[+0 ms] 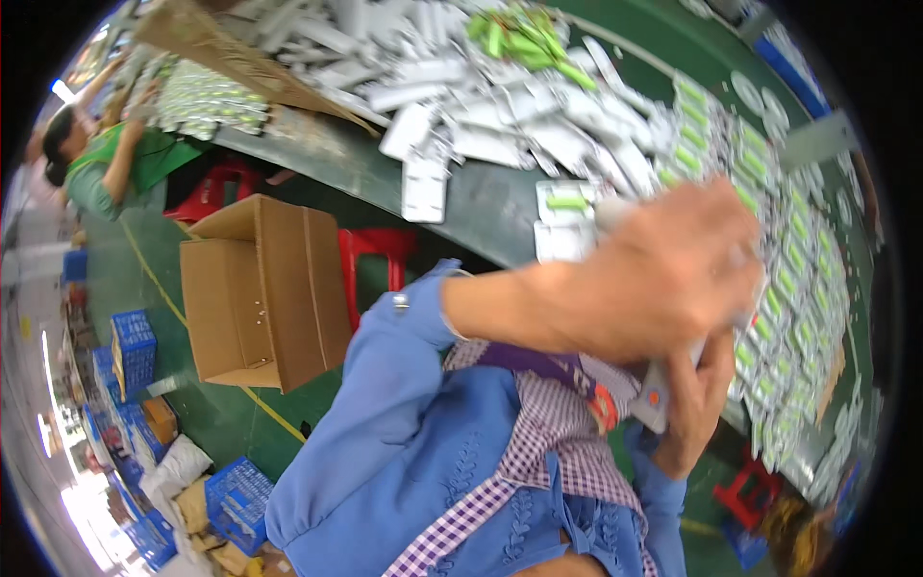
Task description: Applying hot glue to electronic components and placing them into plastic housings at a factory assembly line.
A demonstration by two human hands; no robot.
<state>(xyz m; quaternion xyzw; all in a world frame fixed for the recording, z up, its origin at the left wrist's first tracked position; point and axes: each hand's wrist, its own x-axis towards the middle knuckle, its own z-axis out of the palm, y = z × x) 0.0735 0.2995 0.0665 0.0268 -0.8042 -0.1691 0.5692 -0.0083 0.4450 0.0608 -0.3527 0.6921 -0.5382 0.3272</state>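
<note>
My right hand, at the lower right of centre, grips a white plastic housing with an orange spot on its face. My left hand is closed and blurred directly above it, fingers curled down toward the same housing. A pale rounded piece shows beside the left hand; whether the hand holds it cannot be made out. Just past my left wrist, white housings, one with a green cylindrical cell, lie on the table. The fingertips of my left hand are hidden behind the hand itself.
White housings are heaped on the dark table, with green cells on top. Rows of housings with green cells spread at right. An open carton, red stools and blue crates stand left; a person works beyond.
</note>
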